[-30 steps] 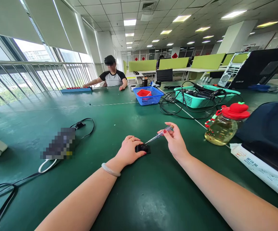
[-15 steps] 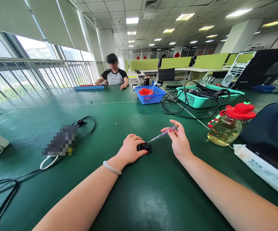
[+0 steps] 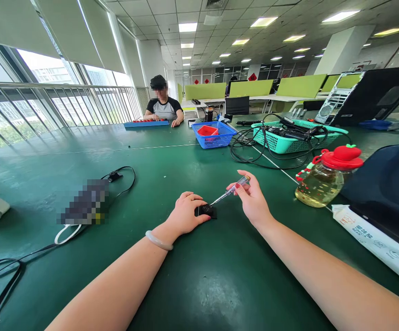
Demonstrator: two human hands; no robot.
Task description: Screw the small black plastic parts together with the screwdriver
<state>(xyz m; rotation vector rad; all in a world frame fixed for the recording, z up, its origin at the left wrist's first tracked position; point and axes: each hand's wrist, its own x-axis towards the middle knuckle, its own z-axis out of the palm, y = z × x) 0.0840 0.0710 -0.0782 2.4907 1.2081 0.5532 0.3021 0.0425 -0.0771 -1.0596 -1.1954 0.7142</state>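
Note:
On the green tabletop, my left hand is closed around a small black block-like part, thumb at its near side and fingers at its far side. What kind of part it is I cannot make out. My right hand grips a screwdriver with a clear handle, held slantwise between thumb and fingers. Its thin metal shaft points down and left, and the tip meets the top of the black part. Any screw under the tip is too small to see.
Right of my hands stand a red-lidded jar, a white package and a dark bag. Beyond are a blue basket and a green basket with black cables. A blurred dark device with cords lies left. A person sits across.
My hands, the screwdriver and the black part keep nearly the same pose; the view has shifted slightly. Across the table, the person's blue tray of red pieces has moved to the right.

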